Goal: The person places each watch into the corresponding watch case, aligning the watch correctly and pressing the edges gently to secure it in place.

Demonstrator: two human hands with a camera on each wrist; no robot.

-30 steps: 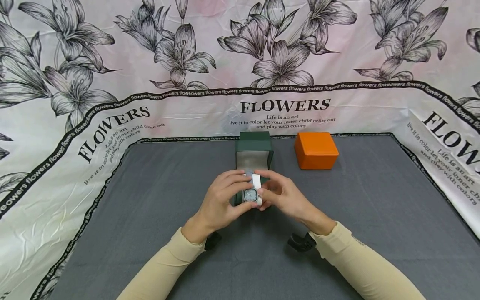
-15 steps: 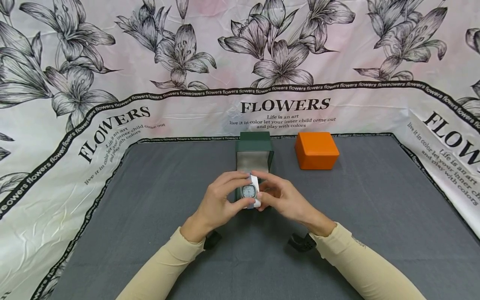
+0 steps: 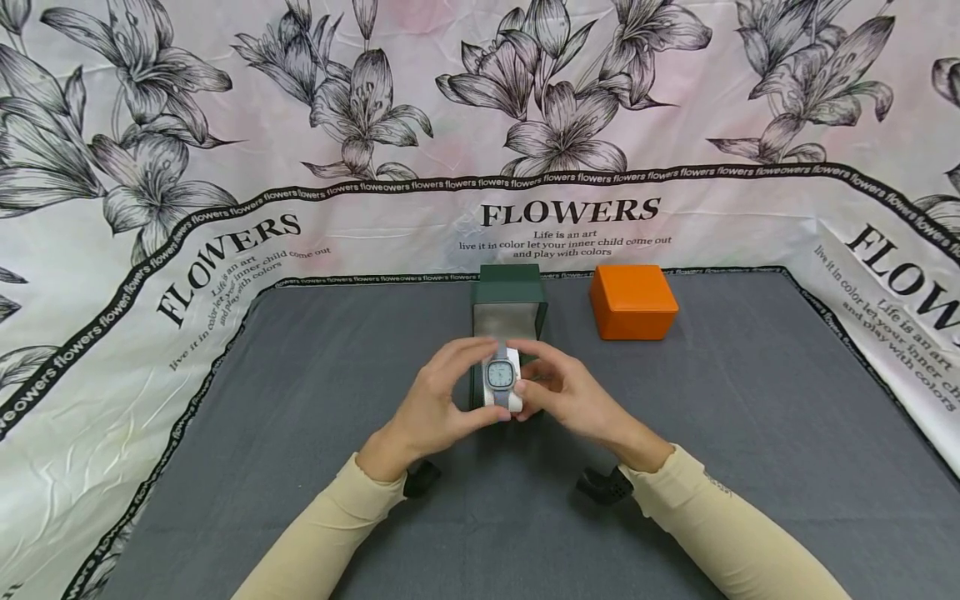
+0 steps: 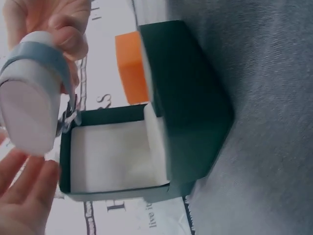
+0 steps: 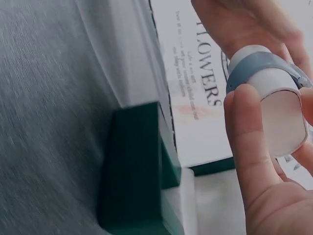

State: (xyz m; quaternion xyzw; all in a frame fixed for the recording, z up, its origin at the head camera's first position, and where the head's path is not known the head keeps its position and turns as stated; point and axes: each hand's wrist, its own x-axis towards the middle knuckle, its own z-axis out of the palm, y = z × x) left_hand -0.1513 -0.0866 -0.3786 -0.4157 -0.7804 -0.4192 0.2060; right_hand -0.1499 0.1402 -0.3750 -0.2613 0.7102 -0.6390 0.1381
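Item: a wristwatch point(image 3: 500, 374) with a squarish pale dial and a grey-blue strap, wrapped around a white cushion point(image 3: 512, 398); it is being held above the grey tabletop point(image 3: 750, 433), just in front of the open green box point(image 3: 508, 312), with the dial facing up toward the head camera. The left hand point(image 3: 442, 400) is gripping the cushion from its left side, fingers curled around it with the thumb below. The right hand point(image 3: 558, 387) is gripping the same cushion from the right, fingers curved over the top edge and thumb pressing the near side. In the left wrist view the strap point(image 4: 46, 54) is showing as a band crossing the rounded end of the cushion point(image 4: 27, 112), with fingertips point(image 4: 29, 196) below it and the other hand's fingers above. In the right wrist view a finger point(image 5: 247, 142) is lying along the flat end of the cushion point(image 5: 281, 117), and the strap point(image 5: 259, 66) is circling it. The green box is standing open, its lid upright at the back and its pale lining point(image 4: 110, 156) showing; the watch is hovering over its front edge, and whether it is touching the box cannot be told. An orange box point(image 3: 632, 302), closed, is sitting on the tabletop to the right of the green one, near but apart. A floral cloth point(image 3: 570, 217) printed with "FLOWERS" is hanging behind and along both sides. Both forearms are wearing beige sleeves point(image 3: 720, 525).
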